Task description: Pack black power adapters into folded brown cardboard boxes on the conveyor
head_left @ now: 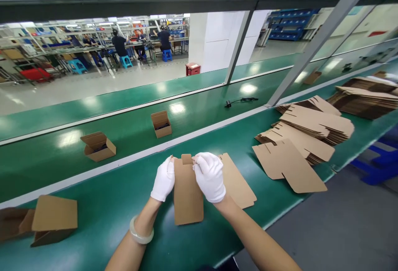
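Note:
Between my two white-gloved hands is a brown cardboard box (188, 196), partly folded, with a small flap standing at its far end. My left hand (163, 179) grips its far left corner, thumb along the edge. At the far right corner, my right hand (209, 176) pinches the cardboard with bent fingers. A flat cardboard blank (236, 181) lies just right of the box, partly behind my right hand. Farther right, a loose pile of flat cardboard blanks (306, 125) is spread on the green bench.
Open boxes (100, 148) with dark contents sit on the green conveyor (202, 111) beyond a white rail. A black cable (241, 101) lies there too. Folded boxes (55, 215) stand at left. A slanted metal post (317, 40) rises at right. People (120, 42) sit in the background.

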`<state>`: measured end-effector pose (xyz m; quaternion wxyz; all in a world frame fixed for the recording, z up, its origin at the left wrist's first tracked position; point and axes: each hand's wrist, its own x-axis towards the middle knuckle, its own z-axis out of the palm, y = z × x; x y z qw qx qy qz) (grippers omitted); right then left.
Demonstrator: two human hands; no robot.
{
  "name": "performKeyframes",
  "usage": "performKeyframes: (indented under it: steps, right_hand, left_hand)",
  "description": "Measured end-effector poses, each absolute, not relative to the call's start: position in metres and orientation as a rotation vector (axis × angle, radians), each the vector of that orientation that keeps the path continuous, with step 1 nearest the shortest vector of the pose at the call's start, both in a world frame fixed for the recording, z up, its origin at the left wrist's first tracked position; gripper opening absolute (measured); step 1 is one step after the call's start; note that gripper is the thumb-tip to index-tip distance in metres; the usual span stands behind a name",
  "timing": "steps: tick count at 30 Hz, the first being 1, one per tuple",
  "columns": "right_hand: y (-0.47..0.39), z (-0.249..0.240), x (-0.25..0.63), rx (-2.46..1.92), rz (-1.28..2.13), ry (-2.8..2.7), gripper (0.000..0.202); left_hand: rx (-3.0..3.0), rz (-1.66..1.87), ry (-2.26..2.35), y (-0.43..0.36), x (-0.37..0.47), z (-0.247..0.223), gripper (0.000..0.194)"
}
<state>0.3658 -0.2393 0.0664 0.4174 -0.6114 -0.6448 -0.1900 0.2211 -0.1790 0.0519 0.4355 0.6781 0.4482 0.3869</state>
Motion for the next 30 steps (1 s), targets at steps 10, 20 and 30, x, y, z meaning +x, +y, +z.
performKeyframes:
  steps: [10,20,30]
  right_hand:
    - [-0.259,0.062,0.343,-1.458,-0.225,-1.977,0.029]
    - [-0.264,0.053,0.318,-1.533,-0.190,-2.004,0.031]
    - [-0.254,0.078,0.340,-1.137,-0.086,-2.065,0.032]
  left_hand:
    - [1.789,0.791,1.074,-0.183,0.203,0.067,0.035]
    - [1.715,0.777,1.055,-0.192,0.198,0.064,0.035]
    - [2.037,0.344,0.735,-0.209,0.167,0.094,0.044]
